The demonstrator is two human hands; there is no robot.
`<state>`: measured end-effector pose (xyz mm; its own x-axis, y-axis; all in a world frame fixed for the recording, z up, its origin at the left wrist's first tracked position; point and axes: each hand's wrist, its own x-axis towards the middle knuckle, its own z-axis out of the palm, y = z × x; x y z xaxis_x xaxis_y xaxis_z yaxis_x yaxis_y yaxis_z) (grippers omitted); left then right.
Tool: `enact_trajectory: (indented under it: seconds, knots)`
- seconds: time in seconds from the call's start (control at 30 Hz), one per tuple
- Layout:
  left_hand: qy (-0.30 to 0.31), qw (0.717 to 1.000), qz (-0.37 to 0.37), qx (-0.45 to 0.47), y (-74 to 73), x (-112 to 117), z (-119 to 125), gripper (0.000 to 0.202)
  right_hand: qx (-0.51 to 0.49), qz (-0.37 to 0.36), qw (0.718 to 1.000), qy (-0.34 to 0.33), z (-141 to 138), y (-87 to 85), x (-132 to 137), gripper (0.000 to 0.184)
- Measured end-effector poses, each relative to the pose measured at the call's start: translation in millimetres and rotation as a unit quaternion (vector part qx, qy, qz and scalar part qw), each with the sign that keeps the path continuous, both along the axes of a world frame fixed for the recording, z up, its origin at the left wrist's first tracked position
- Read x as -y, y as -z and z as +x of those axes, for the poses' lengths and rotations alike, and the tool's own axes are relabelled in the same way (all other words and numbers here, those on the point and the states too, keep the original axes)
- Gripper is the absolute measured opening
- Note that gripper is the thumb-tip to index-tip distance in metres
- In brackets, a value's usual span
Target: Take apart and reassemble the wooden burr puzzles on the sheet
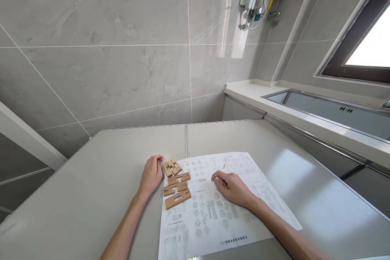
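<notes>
A printed instruction sheet [243,195] full of small diagrams lies on a grey table [100,178]. Along its left edge lie several flat wooden puzzle pieces [176,189], with a small interlocked wooden cluster [172,167] just beyond them. My left hand [151,174] rests on the table beside that cluster, fingers curled, its fingertips close to or touching it. My right hand [233,187] lies on the sheet with the fingers bent loosely and the fingertips on the paper. It holds nothing I can make out.
A tiled wall [122,48] stands behind the table. To the right runs a white counter with a steel sink [329,109] under a window. Pipes and cables [262,0] hang on the wall at the top.
</notes>
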<state>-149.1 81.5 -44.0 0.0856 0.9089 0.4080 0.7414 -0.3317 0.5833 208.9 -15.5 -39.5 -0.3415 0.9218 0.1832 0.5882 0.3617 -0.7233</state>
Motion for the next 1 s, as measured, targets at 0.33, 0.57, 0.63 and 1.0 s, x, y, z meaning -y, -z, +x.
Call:
enact_trajectory:
  seconds: [0.33, 0.57, 0.63, 1.0]
  knots:
    - [0.006, 1.000, -0.008, -0.010, 1.2, -2, 0, 0.027, 0.008, -0.004, 1.000, -0.003, 0, -2.2, 1, 0.020]
    - [0.004, 1.000, -0.010, -0.009, 0.6, -2, -1, 0.026, 0.012, -0.003, 1.000, 0.001, -1, -0.9, 1, 0.020]
    - [0.005, 1.000, -0.012, -0.007, 0.9, -1, -1, 0.026, 0.015, 0.000, 1.000, 0.001, -1, -0.1, 1, 0.021]
    - [-0.006, 0.998, -0.040, 0.039, -9.5, 6, 7, 0.026, 0.019, -0.001, 1.000, 0.000, -1, 0.9, 0, 0.020]
